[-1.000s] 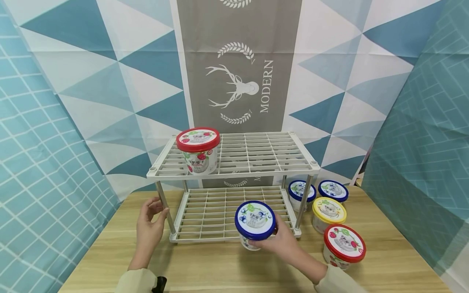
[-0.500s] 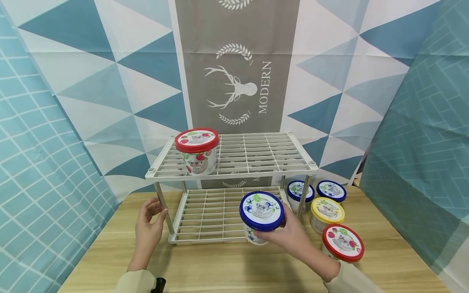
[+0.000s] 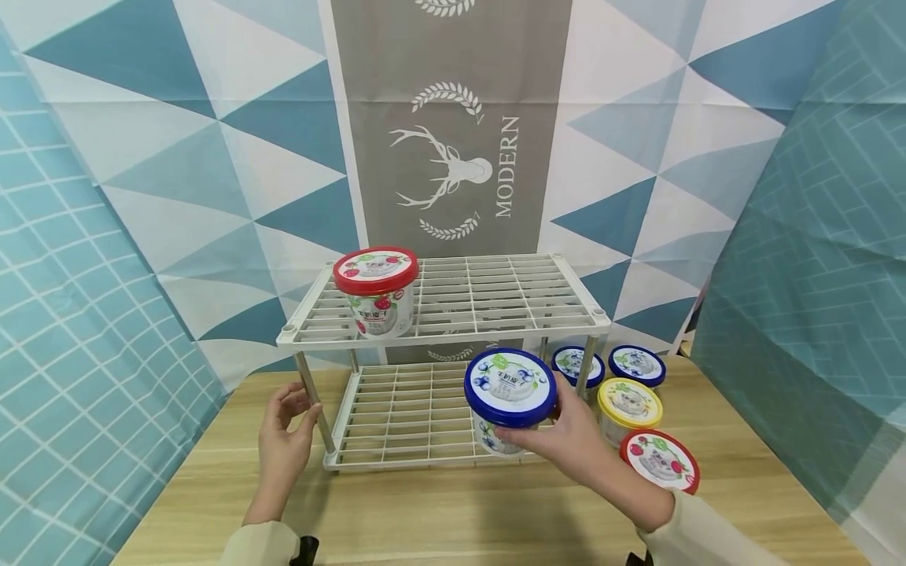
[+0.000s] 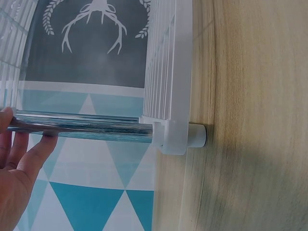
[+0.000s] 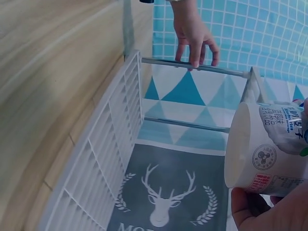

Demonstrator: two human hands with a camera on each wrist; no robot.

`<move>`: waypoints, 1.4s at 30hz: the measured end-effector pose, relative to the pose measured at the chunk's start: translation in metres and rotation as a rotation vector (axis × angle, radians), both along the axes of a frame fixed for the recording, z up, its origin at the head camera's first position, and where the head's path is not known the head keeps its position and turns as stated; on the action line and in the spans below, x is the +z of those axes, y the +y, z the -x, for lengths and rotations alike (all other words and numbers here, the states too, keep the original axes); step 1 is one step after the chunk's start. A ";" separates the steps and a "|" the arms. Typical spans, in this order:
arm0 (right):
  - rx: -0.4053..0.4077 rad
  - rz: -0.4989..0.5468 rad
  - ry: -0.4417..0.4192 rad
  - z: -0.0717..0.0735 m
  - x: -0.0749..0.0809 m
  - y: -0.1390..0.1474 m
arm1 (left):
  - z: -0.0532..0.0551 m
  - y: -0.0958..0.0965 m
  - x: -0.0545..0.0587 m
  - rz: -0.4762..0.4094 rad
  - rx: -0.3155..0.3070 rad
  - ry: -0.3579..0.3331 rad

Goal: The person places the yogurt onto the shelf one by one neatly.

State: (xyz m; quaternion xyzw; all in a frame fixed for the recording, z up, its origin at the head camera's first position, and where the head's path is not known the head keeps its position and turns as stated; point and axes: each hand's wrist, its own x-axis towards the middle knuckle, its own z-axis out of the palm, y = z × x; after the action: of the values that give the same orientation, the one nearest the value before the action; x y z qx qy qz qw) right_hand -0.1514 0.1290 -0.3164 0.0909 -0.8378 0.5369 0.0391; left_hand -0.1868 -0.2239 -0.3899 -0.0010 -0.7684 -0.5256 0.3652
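My right hand (image 3: 569,440) grips a white paper tub with a blue lid and blueberry print (image 3: 511,389), thumb and fingers around its side below the lid. In the right wrist view the tub (image 5: 269,149) lies against that hand, its base showing. In the head view it overlaps the front of the white two-tier rack (image 3: 495,295), lid just below the upper shelf's front edge. My left hand (image 3: 285,448) pinches the rack's front left metal post (image 4: 106,127) between thumb and fingers. On the upper shelf, at its left end, a red-lidded strawberry tub (image 3: 378,295) stands upright.
Right of the rack several more tubs stand on the wooden table (image 3: 425,511): a blue-lidded one (image 3: 576,363) behind the right post, another blue-lidded one (image 3: 637,365), a yellow-lidded one (image 3: 628,405) and a red-lidded one (image 3: 661,460). A patterned cloth hangs behind.
My right hand has raised the blue-lidded tub from low before the bottom shelf to near the upper shelf's front edge, drifting slightly right. The left hand has stayed at the post.
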 end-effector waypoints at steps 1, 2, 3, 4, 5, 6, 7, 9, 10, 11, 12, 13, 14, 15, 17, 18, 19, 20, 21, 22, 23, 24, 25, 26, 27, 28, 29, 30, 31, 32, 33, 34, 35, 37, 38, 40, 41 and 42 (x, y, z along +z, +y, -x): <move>0.001 -0.007 0.003 -0.001 0.002 0.000 | 0.003 -0.002 -0.004 0.000 0.002 -0.002; 0.000 -0.012 0.007 -0.001 0.005 0.001 | 0.005 -0.005 -0.007 -0.002 0.004 -0.005; -0.001 -0.017 0.011 -0.002 0.008 0.001 | 0.008 -0.007 -0.011 -0.003 0.005 -0.006; 0.003 -0.016 0.020 -0.002 0.011 0.001 | 0.011 -0.010 -0.015 -0.006 0.003 -0.007; 0.009 -0.011 0.023 -0.002 0.013 0.002 | 0.014 -0.012 -0.019 -0.005 0.003 -0.009; 0.016 -0.005 0.028 -0.002 0.016 0.002 | 0.017 -0.015 -0.022 -0.008 0.000 -0.011; 0.023 0.001 0.038 -0.002 0.019 0.002 | 0.017 -0.015 -0.023 -0.010 -0.002 -0.007; 0.034 0.014 0.045 -0.001 0.023 0.002 | 0.018 -0.016 -0.024 -0.011 -0.010 0.003; 0.042 0.023 0.049 -0.001 0.025 0.002 | 0.018 -0.016 -0.024 -0.010 -0.011 0.006; 0.045 0.025 0.053 0.000 0.027 0.002 | 0.018 -0.016 -0.025 -0.008 -0.010 0.007; 0.048 0.025 0.058 0.000 0.029 0.002 | 0.018 -0.016 -0.025 -0.007 -0.012 0.008; 0.048 0.021 0.065 0.000 0.031 0.002 | 0.018 -0.016 -0.025 -0.004 -0.010 0.008; 0.049 0.020 0.068 0.001 0.033 0.002 | 0.018 -0.016 -0.025 -0.002 -0.009 0.007; 0.053 0.019 0.074 0.001 0.035 0.002 | 0.018 -0.016 -0.025 -0.001 -0.007 0.008; 0.057 0.012 0.083 0.001 0.040 0.002 | 0.018 -0.015 -0.025 0.001 -0.005 0.008; 0.062 0.011 0.086 0.002 0.042 0.003 | 0.018 -0.015 -0.025 0.003 -0.003 0.008; 0.062 0.009 0.091 0.002 0.044 0.003 | 0.018 -0.015 -0.025 0.002 -0.003 0.010; 0.063 0.004 0.096 0.002 0.047 0.003 | 0.018 -0.015 -0.025 0.004 -0.003 0.013; 0.066 0.000 0.102 0.002 0.049 0.003 | 0.018 -0.015 -0.025 0.004 -0.003 0.017; 0.069 0.000 0.108 0.003 0.052 0.003 | 0.018 -0.015 -0.025 0.005 -0.003 0.018; 0.071 -0.001 0.114 0.003 0.055 0.003 | 0.018 -0.015 -0.025 0.007 -0.004 0.020; 0.075 0.003 0.122 0.004 0.058 0.003 | 0.018 -0.015 -0.025 0.009 -0.004 0.020; 0.075 0.002 0.129 0.004 0.061 0.003 | 0.018 -0.015 -0.025 0.009 -0.005 0.020; 0.073 0.000 0.137 0.005 0.063 0.003 | 0.018 -0.015 -0.024 0.009 -0.006 0.020; 0.073 0.000 0.142 0.005 0.066 0.003 | 0.018 -0.015 -0.024 0.010 -0.006 0.020; 0.070 -0.001 0.145 0.006 0.068 0.003 | 0.018 -0.015 -0.024 0.011 -0.005 0.019; 0.066 -0.005 0.149 0.006 0.071 0.003 | 0.019 -0.015 -0.025 0.013 -0.005 0.019; 0.065 -0.006 0.153 0.007 0.073 0.003 | 0.019 -0.015 -0.025 0.015 -0.003 0.020; 0.064 -0.008 0.155 0.007 0.075 0.003 | 0.019 -0.016 -0.025 0.018 -0.002 0.021; 0.065 -0.008 0.159 0.008 0.077 0.002 | 0.019 -0.016 -0.025 0.020 -0.001 0.024; 0.067 -0.006 0.161 0.008 0.078 0.002 | 0.019 -0.016 -0.025 0.023 0.001 0.026; 0.069 -0.001 0.164 0.009 0.080 0.002 | 0.019 -0.016 -0.025 0.025 0.002 0.027; 0.074 0.006 0.171 0.010 0.081 0.002 | 0.019 -0.016 -0.026 0.028 0.004 0.027; 0.079 0.017 0.182 0.012 0.084 0.001 | 0.019 -0.016 -0.025 0.031 0.004 0.027; 0.076 0.018 0.186 0.012 0.085 0.001 | 0.019 -0.015 -0.025 0.032 0.004 0.026; 0.069 0.017 0.189 0.014 0.088 0.001 | 0.018 -0.015 -0.024 0.033 0.006 0.022; 0.064 0.015 0.188 0.014 0.089 0.001 | 0.018 -0.015 -0.024 0.031 0.006 0.019; 0.059 0.011 0.187 0.015 0.089 0.001 | 0.018 -0.015 -0.023 0.031 0.005 0.014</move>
State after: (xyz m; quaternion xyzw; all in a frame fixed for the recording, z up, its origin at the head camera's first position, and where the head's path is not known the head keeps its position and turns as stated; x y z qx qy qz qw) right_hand -0.1667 0.1297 -0.2269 0.1648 -0.8246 0.5316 0.1016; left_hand -0.2044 -0.2387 -0.4133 -0.0087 -0.7738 -0.5126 0.3719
